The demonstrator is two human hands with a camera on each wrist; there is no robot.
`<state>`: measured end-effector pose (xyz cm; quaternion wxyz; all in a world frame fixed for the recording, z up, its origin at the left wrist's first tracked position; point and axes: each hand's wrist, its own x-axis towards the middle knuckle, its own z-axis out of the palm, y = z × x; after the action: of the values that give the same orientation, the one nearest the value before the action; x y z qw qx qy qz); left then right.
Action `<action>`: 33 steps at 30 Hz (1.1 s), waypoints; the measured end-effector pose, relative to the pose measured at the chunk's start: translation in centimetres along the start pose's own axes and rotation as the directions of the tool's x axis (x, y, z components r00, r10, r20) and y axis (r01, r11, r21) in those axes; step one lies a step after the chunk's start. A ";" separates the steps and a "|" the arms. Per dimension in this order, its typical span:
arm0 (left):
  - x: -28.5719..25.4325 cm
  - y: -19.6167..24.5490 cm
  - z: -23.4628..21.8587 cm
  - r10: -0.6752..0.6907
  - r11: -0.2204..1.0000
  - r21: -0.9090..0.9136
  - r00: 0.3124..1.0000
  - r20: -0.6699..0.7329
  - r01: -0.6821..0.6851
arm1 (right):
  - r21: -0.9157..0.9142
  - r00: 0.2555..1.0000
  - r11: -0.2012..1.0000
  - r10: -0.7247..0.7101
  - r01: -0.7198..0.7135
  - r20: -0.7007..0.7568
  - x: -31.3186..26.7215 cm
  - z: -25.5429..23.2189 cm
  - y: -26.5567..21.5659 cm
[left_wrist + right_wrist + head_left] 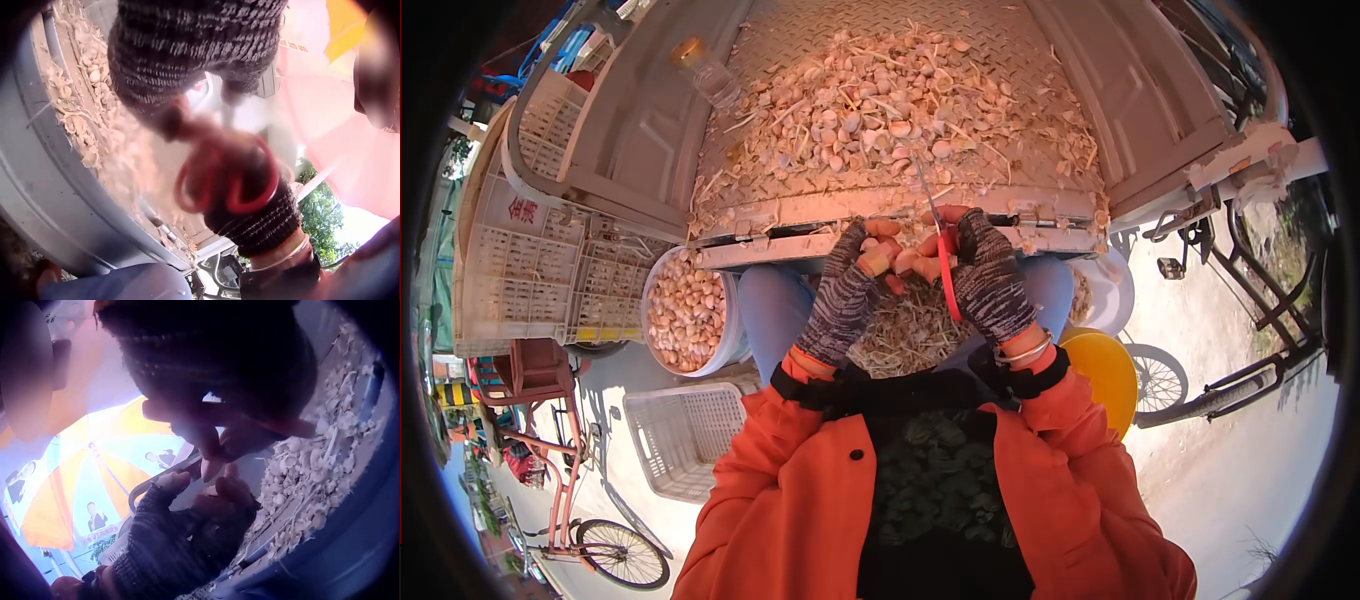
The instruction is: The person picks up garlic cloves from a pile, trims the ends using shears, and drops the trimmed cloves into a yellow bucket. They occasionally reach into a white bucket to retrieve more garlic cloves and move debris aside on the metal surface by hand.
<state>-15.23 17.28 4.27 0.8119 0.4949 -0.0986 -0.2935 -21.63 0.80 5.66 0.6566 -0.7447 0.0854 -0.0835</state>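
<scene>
Red-handled scissors (pixel 948 275) are gripped in the gloved right hand (pixel 992 280), their blades pointing up and away from the body. Both red loops show against that hand in the left wrist view. The gloved left hand (pixel 842 295) faces it with curled, bare fingertips. Between the fingertips of the two hands is a pale garlic clove (pixel 212 469), held by the left hand and touched by the right fingers. Beyond the hands, loose cloves and husks (pixel 880 110) are heaped on the metal truck bed (pixel 800 22).
A bucket of cloves (pixel 687 310) stands left of the knees, above a white crate (pixel 685 440). A glass jar (pixel 712 80) lies at the bed's left side. To the right are a yellow container (pixel 1103 380) and a white bucket (pixel 1112 290). Husks fill the space between the legs.
</scene>
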 end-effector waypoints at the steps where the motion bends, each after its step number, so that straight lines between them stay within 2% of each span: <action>1: -0.4 0.4 0.5 -0.006 1.000 -0.005 1.000 -0.006 0.006 | -0.001 1.000 1.000 0.009 -0.009 0.005 -0.1 0.2 0.6; 3: -0.8 0.8 1.0 -0.042 0.936 0.351 0.998 0.056 0.019 | -0.010 0.993 0.994 -0.107 0.106 -0.052 -0.1 0.9 1.6; 4: -0.7 0.5 0.4 -0.059 0.959 0.280 0.998 0.037 0.046 | 0.086 0.998 0.994 -0.062 0.064 -0.028 -0.3 0.8 1.2; 5: -0.7 -0.1 0.0 -0.064 0.959 0.278 0.997 0.035 0.052 | 0.085 0.998 0.995 -0.056 0.058 -0.028 -0.4 0.6 1.1; 6: -0.6 -0.7 -0.2 -0.104 0.994 -0.012 0.993 0.052 0.105 | 0.156 1.000 0.987 -0.027 0.026 0.007 -0.5 0.1 1.1; 7: -0.6 -1.1 -0.5 -0.133 0.942 -0.299 0.988 0.077 0.150 | 0.225 0.999 0.974 -0.003 -0.007 0.046 -0.5 -0.4 1.1; 8: -0.6 -1.3 -0.7 -0.132 0.942 -0.300 0.988 0.073 0.148 | -0.074 0.988 0.986 -0.149 0.152 0.046 -0.8 -1.4 0.5; 9: -0.5 -1.4 -0.9 -0.129 0.899 -0.413 0.989 0.074 0.148 | -0.074 0.987 0.985 -0.151 0.155 0.048 -1.1 -2.0 0.0; 10: -0.3 -1.4 -0.9 -0.127 0.841 -0.520 0.989 0.078 0.149 | -0.267 0.965 0.929 -0.235 0.258 0.115 -1.6 -2.5 -0.6; 11: -0.3 -1.3 -0.9 -0.130 0.838 -0.523 0.988 0.084 0.155 | -0.445 0.936 0.824 -0.294 0.351 0.194 -2.0 -2.8 -0.8; 12: -0.4 -1.1 -0.8 -0.146 0.832 -0.537 0.989 0.035 0.142 | -0.561 0.867 0.672 -0.455 0.483 0.202 -2.1 -2.6 -0.9; 13: -0.5 -1.1 -0.7 -0.165 0.826 -0.549 0.986 -0.017 0.128 | -0.566 0.871 0.673 -0.448 0.476 0.201 -2.2 -2.6 -0.6; 15: -0.4 -1.9 -1.0 -0.203 0.783 -0.607 0.979 -0.037 0.139 | -0.644 0.850 0.587 -0.484 0.490 0.206 -2.2 -2.2 0.4; 17: -0.4 -2.7 -1.4 -0.238 0.738 -0.661 0.969 -0.063 0.138 | -0.648 0.857 0.596 -0.479 0.475 0.187 -2.2 -2.0 1.0; 19: -0.6 -3.1 -1.5 -0.128 0.804 -0.585 0.992 0.007 0.108 | -0.650 0.865 0.608 -0.473 0.456 0.165 -2.4 -1.8 2.2; 21: -0.7 -3.0 -1.5 -0.153 0.815 -0.567 0.988 -0.020 0.115 | -0.537 0.941 0.774 -0.294 0.336 0.167 -2.6 -1.9 3.4; 22: -0.7 -2.9 -1.5 -0.178 0.825 -0.551 0.983 -0.048 0.122 | -0.539 0.942 0.774 -0.291 0.333 0.164 -2.9 -1.9 3.4; 23: -0.6 -3.1 -1.6 -0.183 0.824 -0.552 0.982 -0.045 0.128 | -0.428 0.971 0.872 -0.203 0.237 0.125 -3.3 -1.7 3.3; 24: -0.5 -3.4 -1.7 -0.138 0.862 -0.494 0.990 -0.014 0.113 | -0.304 0.989 0.943 -0.106 0.132 0.099 -3.7 -1.5 3.0; 25: -0.3 -3.6 -1.7 -0.094 0.897 -0.432 0.995 0.021 0.094 | -0.306 0.990 0.943 -0.104 0.128 0.095 -4.0 -1.4 2.3; 26: -0.4 -3.6 -1.6 -0.095 0.897 -0.431 0.995 0.027 0.098 | 0.030 0.956 0.968 0.239 -0.247 0.170 -4.2 -1.3 1.3; 27: -0.6 -3.6 -1.2 -0.172 0.881 -0.441 0.984 0.036 0.171 | 0.314 0.800 0.742 0.492 -0.592 0.344 -4.3 -1.3 0.8; 28: -0.3 -3.5 -0.9 -0.245 0.860 -0.451 0.968 0.047 0.239 | 0.315 0.807 0.750 0.487 -0.582 0.334 -4.5 -1.4 0.7; 30: 1.2 -2.3 -1.4 -0.250 0.829 -0.506 0.967 0.043 0.237 | 0.499 0.850 0.688 0.445 -0.527 0.283 -4.7 -1.8 1.0; 31: 2.1 -1.5 -2.1 -0.259 0.797 -0.557 0.965 0.030 0.232 | 0.495 0.850 0.692 0.443 -0.526 0.283 -4.1 -2.7 2.2; 32: 3.9 -1.4 -3.9 -0.238 0.804 -0.537 0.966 0.104 0.256 | 0.534 0.922 0.751 0.318 -0.387 0.222 -3.4 -4.0 4.1; 33: 5.3 -1.2 -4.5 -0.116 0.779 -0.600 0.982 0.146 0.182 | 0.566 0.970 0.788 0.187 -0.243 0.155 -2.7 -4.7 5.1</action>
<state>-9.40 17.18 0.32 0.8961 0.1973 0.0000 -0.3975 -25.48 -3.69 1.10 0.8607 -0.4970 0.1099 0.0037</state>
